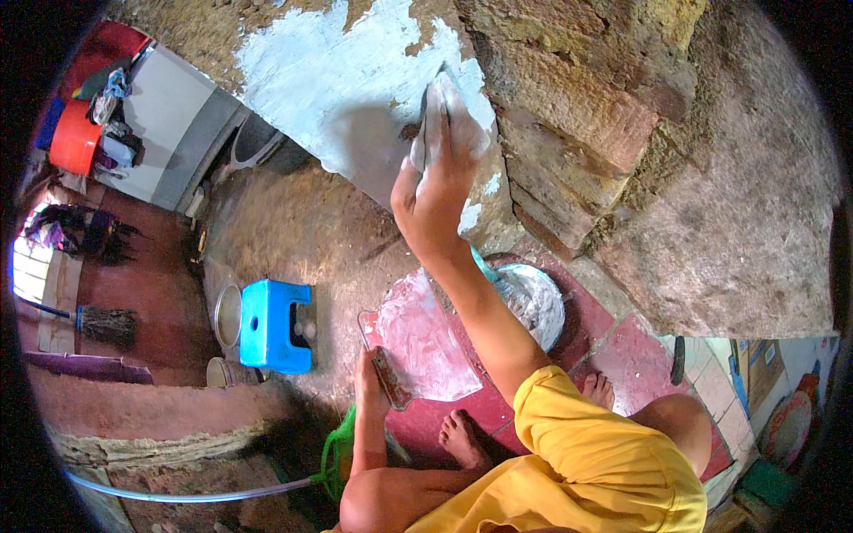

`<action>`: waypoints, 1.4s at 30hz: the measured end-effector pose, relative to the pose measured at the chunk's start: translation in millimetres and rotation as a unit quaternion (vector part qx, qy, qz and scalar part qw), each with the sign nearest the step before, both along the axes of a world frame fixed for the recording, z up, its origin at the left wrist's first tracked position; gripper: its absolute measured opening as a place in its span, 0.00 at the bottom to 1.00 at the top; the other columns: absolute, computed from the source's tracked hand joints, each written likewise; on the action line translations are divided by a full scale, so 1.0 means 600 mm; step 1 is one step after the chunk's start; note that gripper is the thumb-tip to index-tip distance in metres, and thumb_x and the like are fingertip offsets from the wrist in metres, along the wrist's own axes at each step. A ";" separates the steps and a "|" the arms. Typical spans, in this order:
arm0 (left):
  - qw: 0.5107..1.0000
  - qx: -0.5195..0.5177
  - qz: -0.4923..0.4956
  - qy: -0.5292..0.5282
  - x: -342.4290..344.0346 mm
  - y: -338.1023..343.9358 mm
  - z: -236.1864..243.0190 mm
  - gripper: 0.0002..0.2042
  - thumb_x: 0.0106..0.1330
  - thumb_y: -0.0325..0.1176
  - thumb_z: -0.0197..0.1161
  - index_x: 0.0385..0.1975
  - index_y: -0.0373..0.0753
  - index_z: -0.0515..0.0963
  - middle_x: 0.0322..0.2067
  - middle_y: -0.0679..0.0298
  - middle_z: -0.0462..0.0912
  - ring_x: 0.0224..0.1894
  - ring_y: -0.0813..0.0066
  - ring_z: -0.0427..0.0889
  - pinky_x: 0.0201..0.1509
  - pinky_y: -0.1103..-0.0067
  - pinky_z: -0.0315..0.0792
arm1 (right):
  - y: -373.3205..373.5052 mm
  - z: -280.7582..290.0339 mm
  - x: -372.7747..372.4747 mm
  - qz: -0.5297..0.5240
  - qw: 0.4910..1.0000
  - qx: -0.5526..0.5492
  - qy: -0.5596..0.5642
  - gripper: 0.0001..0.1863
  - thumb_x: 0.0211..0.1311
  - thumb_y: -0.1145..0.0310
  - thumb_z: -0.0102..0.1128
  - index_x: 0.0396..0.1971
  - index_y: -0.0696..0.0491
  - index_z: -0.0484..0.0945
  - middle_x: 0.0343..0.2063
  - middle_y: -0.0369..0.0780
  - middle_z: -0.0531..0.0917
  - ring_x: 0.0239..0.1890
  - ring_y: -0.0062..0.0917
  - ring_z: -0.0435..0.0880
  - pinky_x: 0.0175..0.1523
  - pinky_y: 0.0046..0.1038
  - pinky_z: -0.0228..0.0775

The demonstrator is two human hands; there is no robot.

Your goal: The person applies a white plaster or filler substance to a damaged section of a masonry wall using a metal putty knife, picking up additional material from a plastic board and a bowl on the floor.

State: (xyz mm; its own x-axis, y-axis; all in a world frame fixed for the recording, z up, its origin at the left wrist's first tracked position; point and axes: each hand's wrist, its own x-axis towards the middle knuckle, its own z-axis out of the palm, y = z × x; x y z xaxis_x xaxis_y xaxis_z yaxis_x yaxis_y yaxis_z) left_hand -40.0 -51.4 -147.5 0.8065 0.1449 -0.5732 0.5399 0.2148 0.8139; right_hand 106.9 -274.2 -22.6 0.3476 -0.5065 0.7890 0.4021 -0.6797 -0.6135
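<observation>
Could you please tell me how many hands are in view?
2: the right hand is at the white patch near the top, and the left hand holds the left edge of the red, white-smeared panel. No other hand shows.

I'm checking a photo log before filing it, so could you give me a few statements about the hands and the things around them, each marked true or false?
1. The right hand is over the white patch. True.
2. The stool is blue. True.
3. The left hand rests on the stool. False: it is at the left edge of a flat reddish panel smeared with white.
4. The bowl of white paste stands left of the stool in the picture. False: it is to the right.
5. The right arm's sleeve is yellow. True.
</observation>
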 end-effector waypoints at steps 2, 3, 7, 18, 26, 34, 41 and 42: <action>1.000 -0.001 0.003 0.003 0.002 -0.005 0.006 0.13 0.58 0.47 0.45 0.24 0.43 0.68 0.16 0.70 0.68 0.15 0.77 0.68 0.18 0.79 0.65 | -0.004 -0.006 -0.002 0.013 0.999 0.020 -0.042 0.28 0.47 0.73 0.42 0.53 0.62 0.54 0.51 0.56 0.59 0.52 0.51 0.59 0.56 0.38 0.50; 1.000 -0.004 0.006 0.006 0.002 -0.010 0.009 0.13 0.58 0.46 0.45 0.23 0.44 0.68 0.15 0.70 0.67 0.15 0.77 0.68 0.18 0.79 0.65 | -0.010 -0.007 -0.005 0.000 0.999 0.028 -0.043 0.28 0.47 0.73 0.42 0.53 0.63 0.54 0.51 0.56 0.58 0.52 0.51 0.59 0.56 0.38 0.49; 0.998 0.014 0.022 0.049 0.008 -0.007 -0.003 0.14 0.56 0.50 0.47 0.25 0.45 0.69 0.14 0.69 0.66 0.12 0.76 0.65 0.12 0.78 0.60 | -0.008 -0.014 0.008 -0.013 0.999 0.031 0.012 0.29 0.45 0.75 0.42 0.52 0.65 0.53 0.51 0.57 0.59 0.51 0.50 0.60 0.56 0.39 0.50; 0.999 0.014 0.002 0.039 0.003 -0.016 0.015 0.15 0.57 0.49 0.45 0.24 0.44 0.68 0.15 0.70 0.67 0.16 0.77 0.68 0.18 0.79 0.65 | -0.019 0.003 0.011 -0.003 0.998 0.038 -0.044 0.29 0.43 0.78 0.41 0.51 0.63 0.56 0.51 0.53 0.60 0.53 0.46 0.57 0.57 0.37 0.46; 1.000 -0.004 0.009 0.023 0.005 -0.010 0.009 0.15 0.58 0.50 0.44 0.24 0.45 0.68 0.15 0.71 0.67 0.17 0.77 0.68 0.19 0.79 0.65 | 0.005 0.012 -0.018 0.055 0.998 -0.029 -0.009 0.32 0.40 0.73 0.47 0.52 0.61 0.55 0.53 0.50 0.58 0.54 0.46 0.56 0.57 0.45 0.40; 0.999 -0.009 -0.008 0.041 0.005 -0.007 0.010 0.16 0.59 0.50 0.42 0.23 0.44 0.68 0.14 0.71 0.67 0.16 0.78 0.68 0.18 0.79 0.64 | -0.026 0.035 0.006 0.013 0.999 -0.022 -0.025 0.30 0.42 0.76 0.44 0.52 0.59 0.57 0.50 0.51 0.61 0.52 0.45 0.59 0.56 0.41 0.44; 1.000 -0.009 0.008 0.014 0.005 -0.012 0.006 0.16 0.59 0.50 0.43 0.22 0.44 0.68 0.14 0.70 0.67 0.15 0.77 0.68 0.19 0.80 0.65 | -0.043 0.032 -0.010 0.062 0.996 -0.011 -0.059 0.31 0.45 0.73 0.46 0.53 0.59 0.53 0.50 0.50 0.62 0.53 0.44 0.58 0.57 0.45 0.40; 1.000 -0.014 -0.005 0.016 0.006 -0.009 0.004 0.16 0.59 0.49 0.43 0.22 0.43 0.68 0.14 0.70 0.68 0.16 0.77 0.68 0.19 0.80 0.65 | -0.042 0.032 -0.004 0.042 0.998 -0.010 -0.053 0.29 0.46 0.73 0.45 0.52 0.60 0.55 0.49 0.50 0.64 0.52 0.44 0.60 0.56 0.43 0.42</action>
